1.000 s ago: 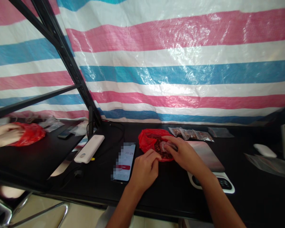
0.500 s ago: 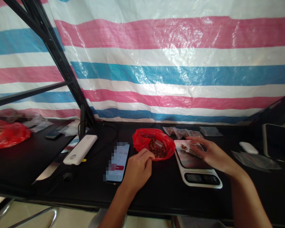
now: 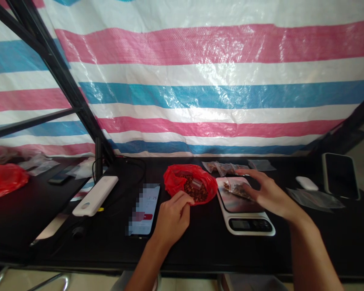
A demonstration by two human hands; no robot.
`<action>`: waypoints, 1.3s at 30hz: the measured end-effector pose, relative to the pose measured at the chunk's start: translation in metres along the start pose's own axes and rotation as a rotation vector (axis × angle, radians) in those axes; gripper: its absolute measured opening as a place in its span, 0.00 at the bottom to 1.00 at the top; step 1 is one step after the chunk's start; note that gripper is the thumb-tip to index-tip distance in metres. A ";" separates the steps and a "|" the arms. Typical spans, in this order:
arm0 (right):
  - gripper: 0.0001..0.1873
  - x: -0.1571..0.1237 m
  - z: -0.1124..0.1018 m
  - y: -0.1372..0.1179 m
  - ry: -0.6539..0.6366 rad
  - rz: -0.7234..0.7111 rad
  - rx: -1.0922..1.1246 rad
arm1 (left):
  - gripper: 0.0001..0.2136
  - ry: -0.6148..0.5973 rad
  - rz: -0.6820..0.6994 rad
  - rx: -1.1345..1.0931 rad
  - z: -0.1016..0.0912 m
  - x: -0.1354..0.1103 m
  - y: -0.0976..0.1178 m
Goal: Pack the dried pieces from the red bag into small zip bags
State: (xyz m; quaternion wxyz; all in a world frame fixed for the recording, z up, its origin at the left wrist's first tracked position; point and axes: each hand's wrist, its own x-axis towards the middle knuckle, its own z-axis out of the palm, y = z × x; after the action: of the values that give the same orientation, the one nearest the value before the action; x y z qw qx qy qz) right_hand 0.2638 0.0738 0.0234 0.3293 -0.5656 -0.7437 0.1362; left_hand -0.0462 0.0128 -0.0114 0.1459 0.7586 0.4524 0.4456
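A red plastic bag (image 3: 210, 178) lies open on the table, with small brown pieces (image 3: 199, 189) and a little clear packet (image 3: 196, 184) inside. My left hand (image 3: 173, 216) is closed in a pinch on its near rim. To the right is a white kitchen scale (image 3: 227, 214) with a metal plate and dark display. On the plate lies a small clear zip bag (image 3: 238, 188) of brown pieces. My right hand (image 3: 268, 194) hovers over that bag, fingers spread, the thumb at its right side; I cannot tell whether it touches.
Several filled zip bags (image 3: 226, 167) lie behind the scale, beside a flat clear bag (image 3: 261, 165). More flat bags (image 3: 314, 199), a white case (image 3: 307, 183) and a dark-screened device (image 3: 340, 176) are right. Left are a phone (image 3: 145, 210), a white power bank (image 3: 95, 196) and cables.
My view has shifted, so everything sits slightly further left. The right hand's fingers have spread wider above the zip bag on the scale. The left hand keeps its pinch on the red bag.
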 end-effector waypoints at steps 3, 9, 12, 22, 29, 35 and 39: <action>0.24 -0.002 0.002 0.002 -0.065 0.013 -0.034 | 0.14 0.016 0.035 -0.002 0.000 0.000 0.000; 0.32 -0.002 0.007 0.003 -0.083 0.079 -0.131 | 0.14 0.051 0.084 0.005 0.000 0.000 0.000; 0.30 -0.001 0.008 0.002 -0.086 0.095 -0.177 | 0.13 0.060 0.099 0.007 -0.001 -0.001 0.001; 0.29 -0.002 0.007 0.000 -0.110 0.128 -0.200 | 0.13 0.062 0.110 0.013 -0.003 0.000 0.001; 0.15 0.001 0.014 0.004 -0.030 0.062 -0.174 | 0.13 0.068 0.117 0.023 -0.003 0.000 0.001; 0.14 0.007 0.026 -0.050 -0.019 -0.123 0.162 | 0.14 0.072 0.115 0.035 -0.001 0.001 0.003; 0.12 0.007 0.050 -0.084 -0.106 -0.200 0.124 | 0.14 0.061 0.105 0.034 -0.001 0.001 0.003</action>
State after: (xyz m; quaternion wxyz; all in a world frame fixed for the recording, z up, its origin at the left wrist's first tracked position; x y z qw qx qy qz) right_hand 0.1677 0.0614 0.0362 0.3357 -0.4590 -0.8030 0.1782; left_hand -0.0450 0.0115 -0.0081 0.0954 0.7696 0.4240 0.4678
